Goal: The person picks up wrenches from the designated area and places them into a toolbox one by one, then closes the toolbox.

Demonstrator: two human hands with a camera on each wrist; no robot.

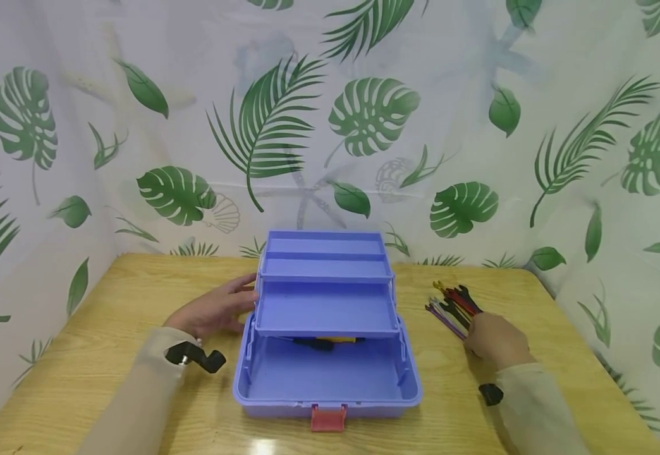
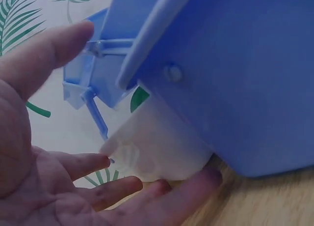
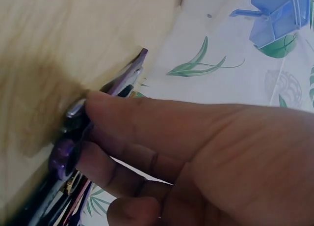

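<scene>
A periwinkle-blue toolbox point(image 1: 330, 379) stands on the table with its stepped trays point(image 1: 327, 306) raised. My left hand point(image 1: 216, 309) is at its left side, thumb and fingers spread beside the trays. In the left wrist view, the left hand point(image 2: 64, 186) has relaxed fingers and holds nothing; whether a fingertip touches the box is unclear. To the right of the box, my right hand point(image 1: 497, 341) grips a bunch of coloured wrenches point(image 1: 452, 309) lying at the table. In the right wrist view, thumb and fingers point(image 3: 117, 120) pinch the wrenches point(image 3: 64, 157), one with a purple ring end.
Black and yellow tool handles point(image 1: 321, 343) lie inside the toolbox, partly hidden under the lower tray. A red latch point(image 1: 328, 418) hangs at its front. Behind the wooden table point(image 1: 108, 328) hangs a leaf-patterned curtain point(image 1: 307, 126).
</scene>
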